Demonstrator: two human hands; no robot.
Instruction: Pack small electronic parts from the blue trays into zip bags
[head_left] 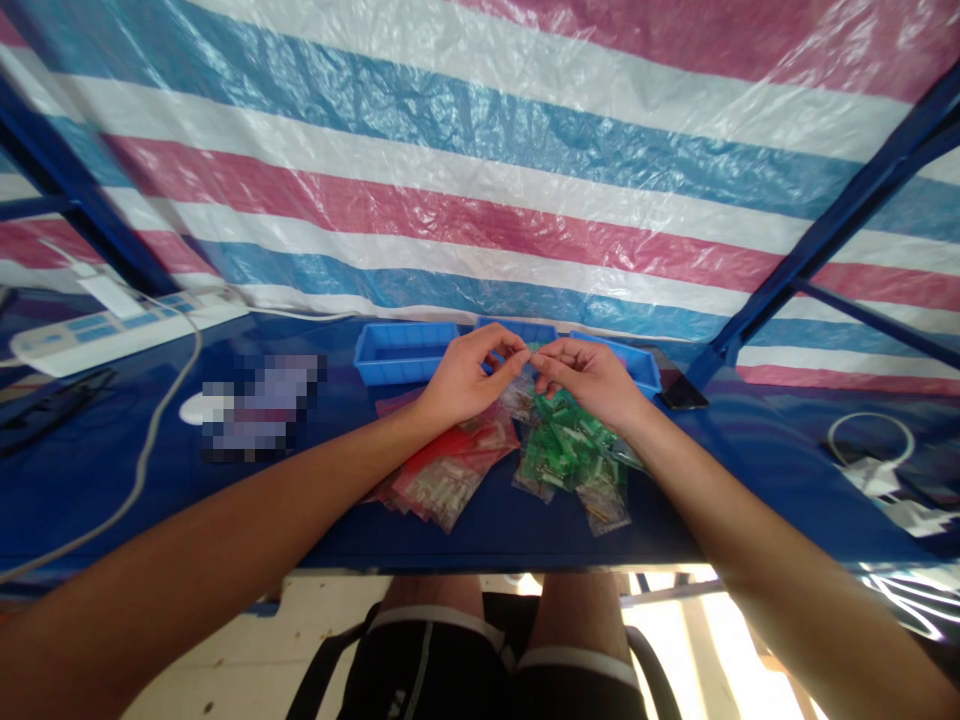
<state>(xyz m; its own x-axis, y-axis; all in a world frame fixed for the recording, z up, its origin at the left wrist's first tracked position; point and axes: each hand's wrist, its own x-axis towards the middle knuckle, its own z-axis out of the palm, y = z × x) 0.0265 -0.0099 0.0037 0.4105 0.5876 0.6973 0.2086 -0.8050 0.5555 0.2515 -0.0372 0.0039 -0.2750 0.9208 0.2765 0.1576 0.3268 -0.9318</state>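
Observation:
My left hand and my right hand meet above the table, with their fingertips pinching a tiny greenish item between them. The item is too small to identify. Just below my right hand lies a heap of small clear bags holding green parts. Under my left wrist is a heap of small bags with red and pale contents. Behind my hands stand several blue plastic bins, partly hidden by my fingers.
The table has a glossy blue top. A white power strip and its cable lie at the left, beside a pixelated object. A black phone sits at the right, and a striped tarp hangs behind.

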